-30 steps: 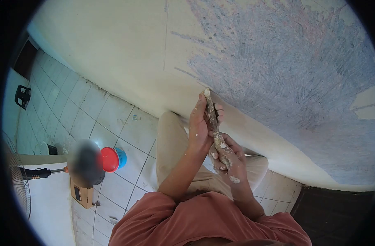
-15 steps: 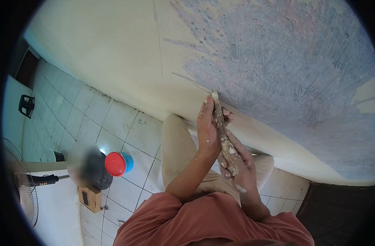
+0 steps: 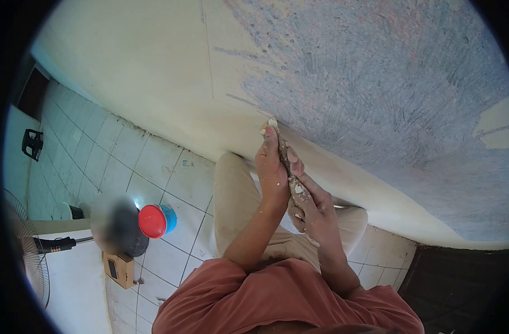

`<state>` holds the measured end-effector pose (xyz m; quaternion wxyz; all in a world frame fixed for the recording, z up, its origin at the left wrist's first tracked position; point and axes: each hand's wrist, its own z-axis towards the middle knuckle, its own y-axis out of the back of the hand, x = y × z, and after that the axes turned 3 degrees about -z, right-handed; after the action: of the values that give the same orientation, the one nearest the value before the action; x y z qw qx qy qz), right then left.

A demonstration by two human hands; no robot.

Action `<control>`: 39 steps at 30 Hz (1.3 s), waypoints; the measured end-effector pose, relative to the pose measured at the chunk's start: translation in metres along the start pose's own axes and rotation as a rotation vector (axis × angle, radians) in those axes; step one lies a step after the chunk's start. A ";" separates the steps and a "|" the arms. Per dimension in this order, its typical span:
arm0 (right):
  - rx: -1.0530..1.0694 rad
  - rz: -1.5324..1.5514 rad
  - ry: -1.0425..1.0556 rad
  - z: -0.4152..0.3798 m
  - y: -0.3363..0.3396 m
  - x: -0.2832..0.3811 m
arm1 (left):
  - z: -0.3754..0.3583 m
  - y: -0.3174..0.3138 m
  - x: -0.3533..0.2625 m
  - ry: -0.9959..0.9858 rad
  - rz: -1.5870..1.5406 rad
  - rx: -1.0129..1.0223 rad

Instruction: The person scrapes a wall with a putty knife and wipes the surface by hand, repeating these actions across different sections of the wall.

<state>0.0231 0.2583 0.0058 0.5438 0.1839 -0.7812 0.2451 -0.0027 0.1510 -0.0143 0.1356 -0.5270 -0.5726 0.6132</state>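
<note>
Both my hands are on a long, narrow tool (image 3: 284, 154) crusted with pale plaster, its exact kind hidden under the crust. My left hand (image 3: 272, 170) is closed around its far part, the thumb pressed along it near the tip. Lower down, my right hand (image 3: 316, 211) wraps the thicker near end, with a finger laid forward along the tool. Whitish residue marks both hands. Just beyond the tip rises a cream wall (image 3: 148, 61), with a large rough grey-blue patch (image 3: 365, 94) on its surface.
Tan-trousered knees flank my hands. On the tiled floor (image 3: 121, 172) to the left stand a blue bucket with a red lid (image 3: 153, 221), a dark round object (image 3: 133, 234) and a cardboard box (image 3: 119, 270). A fan (image 3: 29, 250) is at the far left, a dark panel (image 3: 455, 284) at lower right.
The tool and both hands have shifted slightly left. My left thumb now lies over the tool near its tip, and my right hand's finger reaches farther along it. The view has moved a little.
</note>
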 end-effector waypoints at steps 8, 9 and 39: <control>-0.143 -0.335 0.226 0.004 0.001 -0.020 | -0.002 -0.001 0.002 -0.015 0.060 0.010; -0.163 -0.350 0.220 0.005 0.000 -0.020 | -0.002 -0.001 0.001 -0.008 0.047 0.024; -0.250 -0.782 0.464 0.018 -0.028 -0.022 | 0.011 0.010 -0.022 0.036 0.267 -0.036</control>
<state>0.0321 0.2257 -0.0149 0.7734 0.3380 -0.5349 -0.0392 0.0020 0.1254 -0.0145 0.0536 -0.6119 -0.5058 0.6057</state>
